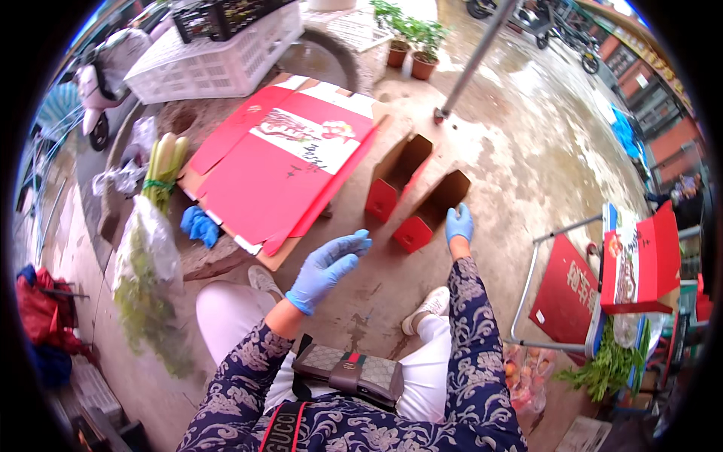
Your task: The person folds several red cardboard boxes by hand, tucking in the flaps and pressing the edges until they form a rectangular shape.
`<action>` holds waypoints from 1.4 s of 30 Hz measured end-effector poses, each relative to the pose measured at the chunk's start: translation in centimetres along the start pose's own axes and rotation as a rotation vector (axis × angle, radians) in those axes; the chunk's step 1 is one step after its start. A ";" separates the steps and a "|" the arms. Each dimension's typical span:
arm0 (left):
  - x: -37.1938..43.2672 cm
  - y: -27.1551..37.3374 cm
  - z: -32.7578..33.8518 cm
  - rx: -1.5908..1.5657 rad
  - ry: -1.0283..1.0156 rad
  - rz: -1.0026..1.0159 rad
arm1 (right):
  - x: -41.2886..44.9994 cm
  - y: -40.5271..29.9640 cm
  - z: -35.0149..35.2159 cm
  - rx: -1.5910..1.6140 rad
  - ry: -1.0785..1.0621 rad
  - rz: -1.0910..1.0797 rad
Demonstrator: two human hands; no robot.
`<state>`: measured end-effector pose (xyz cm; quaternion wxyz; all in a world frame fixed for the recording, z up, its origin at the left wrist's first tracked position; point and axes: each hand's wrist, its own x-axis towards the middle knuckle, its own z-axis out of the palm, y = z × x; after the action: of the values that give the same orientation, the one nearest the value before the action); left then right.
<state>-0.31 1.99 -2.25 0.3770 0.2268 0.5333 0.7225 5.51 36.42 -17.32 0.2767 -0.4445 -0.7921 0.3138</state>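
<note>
My left hand (329, 270), in a blue disposable glove, is raised with its thumb apart from the fingers and nothing in it. It is near the front right edge of a stack of flat red printed cardboard (265, 192). My right hand (459, 224), also gloved, is at the right side wall of a folded red carton (415, 233). Whether its fingers grip that wall is unclear. Just left of this carton, a second red carton (382, 201) stands on the concrete floor. Both have open tops and brown insides.
Left of the cardboard are bagged celery (164, 169) and a crumpled blue glove (199, 226). A white plastic crate (214, 62) stands behind. A metal pole (474, 59) rises ahead. At right, a folding table (597, 327) holds a red carton (641, 260), near bagged fruit (528, 373).
</note>
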 end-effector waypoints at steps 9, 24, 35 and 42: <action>-4.9 6.0 -6.3 1.088 0.317 0.664 | -12.1 -24.8 -1.1 0.138 -0.340 -0.851; -8.3 3.4 -11.9 1.330 0.547 0.440 | -16.3 -27.6 1.4 -0.481 -0.411 -1.636; -9.9 2.5 -11.8 0.882 0.670 0.615 | -15.5 -25.2 -8.5 -0.372 -0.462 -1.486; -9.8 -2.7 -7.0 -0.359 0.675 -0.105 | -17.5 -23.2 -8.0 0.184 -0.172 -1.135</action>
<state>1.41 -9.52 -6.35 0.2506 -0.1210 0.5032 0.8181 6.88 13.64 2.35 0.3740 0.1027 -0.8954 0.2188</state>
